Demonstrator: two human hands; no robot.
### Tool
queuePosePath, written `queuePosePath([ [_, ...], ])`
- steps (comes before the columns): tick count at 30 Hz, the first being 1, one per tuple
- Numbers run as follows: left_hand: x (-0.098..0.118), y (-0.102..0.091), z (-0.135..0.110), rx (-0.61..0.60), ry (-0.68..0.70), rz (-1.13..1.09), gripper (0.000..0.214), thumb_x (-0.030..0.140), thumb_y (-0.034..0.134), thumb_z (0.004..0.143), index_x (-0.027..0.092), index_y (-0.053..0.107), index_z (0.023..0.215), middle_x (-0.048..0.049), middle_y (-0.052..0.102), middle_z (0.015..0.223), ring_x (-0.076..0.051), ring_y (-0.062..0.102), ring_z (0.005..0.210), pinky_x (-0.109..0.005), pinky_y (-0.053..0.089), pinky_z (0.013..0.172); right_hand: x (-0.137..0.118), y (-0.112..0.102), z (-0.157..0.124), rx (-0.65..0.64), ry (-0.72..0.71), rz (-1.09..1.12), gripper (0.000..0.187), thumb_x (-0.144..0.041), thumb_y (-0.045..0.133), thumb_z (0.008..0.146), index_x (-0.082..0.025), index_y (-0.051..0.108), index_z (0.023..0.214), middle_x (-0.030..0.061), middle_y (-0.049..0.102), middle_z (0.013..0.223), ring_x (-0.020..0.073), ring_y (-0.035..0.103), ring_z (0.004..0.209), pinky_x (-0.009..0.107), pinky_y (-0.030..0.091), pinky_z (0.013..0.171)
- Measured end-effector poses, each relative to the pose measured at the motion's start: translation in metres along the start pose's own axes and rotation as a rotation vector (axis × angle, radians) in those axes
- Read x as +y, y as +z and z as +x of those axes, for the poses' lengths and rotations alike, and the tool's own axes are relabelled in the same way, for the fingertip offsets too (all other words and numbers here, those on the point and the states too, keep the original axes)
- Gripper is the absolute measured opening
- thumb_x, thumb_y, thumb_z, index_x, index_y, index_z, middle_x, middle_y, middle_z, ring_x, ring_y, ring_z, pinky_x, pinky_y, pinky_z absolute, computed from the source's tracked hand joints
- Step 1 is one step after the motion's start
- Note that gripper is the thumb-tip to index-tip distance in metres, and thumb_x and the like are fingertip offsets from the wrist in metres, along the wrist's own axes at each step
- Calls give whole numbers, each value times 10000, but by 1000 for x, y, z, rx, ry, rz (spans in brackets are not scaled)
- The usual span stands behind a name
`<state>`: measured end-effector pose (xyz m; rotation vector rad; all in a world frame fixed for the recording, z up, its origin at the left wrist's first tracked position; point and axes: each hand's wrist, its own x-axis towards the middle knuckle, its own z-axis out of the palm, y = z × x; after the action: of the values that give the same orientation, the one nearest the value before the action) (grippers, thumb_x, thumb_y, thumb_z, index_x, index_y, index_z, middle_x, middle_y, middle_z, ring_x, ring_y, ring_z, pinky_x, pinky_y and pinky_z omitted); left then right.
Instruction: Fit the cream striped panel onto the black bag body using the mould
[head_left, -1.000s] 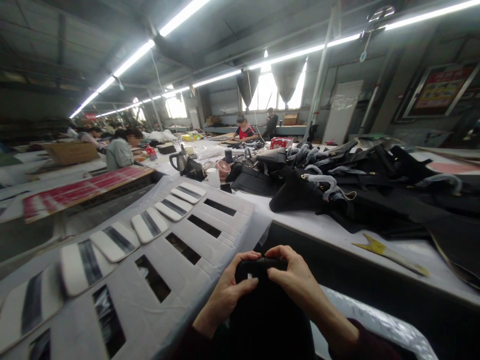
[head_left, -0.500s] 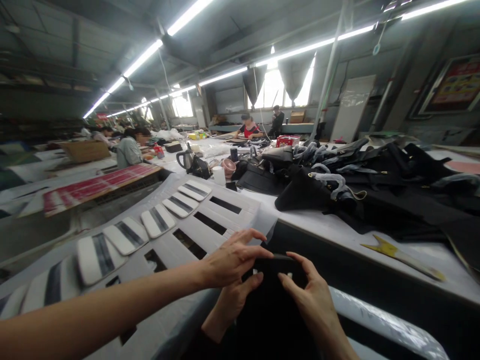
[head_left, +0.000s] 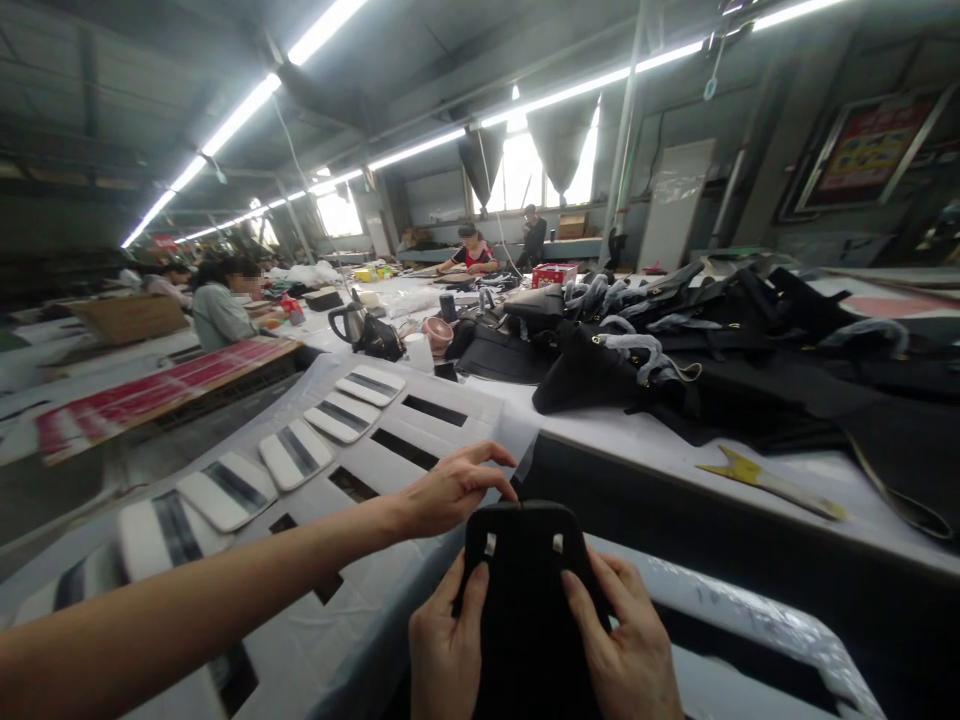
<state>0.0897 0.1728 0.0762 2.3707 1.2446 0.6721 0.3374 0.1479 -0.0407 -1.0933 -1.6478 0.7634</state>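
I hold a black leather piece (head_left: 525,610) upright in front of me; it has two small pale slots near its rounded top. My left hand (head_left: 444,650) grips its left side, fingers closed around the edge. Its right side is gripped the same way by my right hand (head_left: 628,655). Another person's bare arm comes in from the left, and that hand (head_left: 450,488) rests with its fingers spread at the piece's upper left corner.
A white template sheet with dark rectangular slots (head_left: 431,435) lies to the left, beside a row of white pads with dark stripes (head_left: 296,452). Black bags (head_left: 720,370) are piled on the right table with a yellow tool (head_left: 765,480). Seated workers (head_left: 217,305) are further back.
Another person's arm has come in from the left and reached the piece's top. My hands have slid down from the top edge to its sides.
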Motion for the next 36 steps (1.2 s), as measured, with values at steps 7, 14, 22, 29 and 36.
queuePosePath([
  [7, -19, 14, -34, 599, -436, -837, 145, 197, 578, 814, 185, 629, 678, -27, 618, 837, -164, 586, 827, -286, 477, 830, -11, -2, 6, -20, 229, 201, 422, -584, 607, 843, -193, 746, 926, 56, 696, 889, 218, 650, 813, 258, 534, 726],
  [14, -50, 45, -96, 771, -722, -1091, 128, 188, 653, 642, 207, 538, 588, 20, 504, 613, -104, 428, 547, -216, 421, 545, 11, 6, 0, -97, 560, 543, 513, -580, 749, 727, -190, 743, 1060, 48, 727, 879, 249, 667, 814, 261, 552, 683],
  [22, -25, 51, -108, 704, -677, -926, 129, 131, 578, 661, 211, 628, 573, -6, 543, 606, -148, 448, 609, -261, 398, 601, 9, 8, 5, -67, 757, 778, 529, -487, 856, 637, -186, 756, 1061, 76, 752, 970, 296, 700, 902, 313, 592, 763],
  [29, 9, 30, -70, 442, -356, -473, 269, 154, 486, 868, 202, 741, 939, -36, 578, 897, -171, 555, 862, -292, 439, 818, -10, 6, 13, -16, 864, 822, 537, -434, 906, 558, -186, 768, 1014, 77, 759, 915, 302, 717, 834, 308, 610, 642],
  [36, -1, 26, -26, 332, -320, -398, 314, 120, 471, 856, 211, 751, 967, -40, 599, 950, -168, 591, 935, -296, 463, 907, -14, 8, 17, -17, 856, 785, 498, -447, 898, 544, -171, 775, 940, 74, 758, 847, 290, 722, 778, 318, 613, 633],
])
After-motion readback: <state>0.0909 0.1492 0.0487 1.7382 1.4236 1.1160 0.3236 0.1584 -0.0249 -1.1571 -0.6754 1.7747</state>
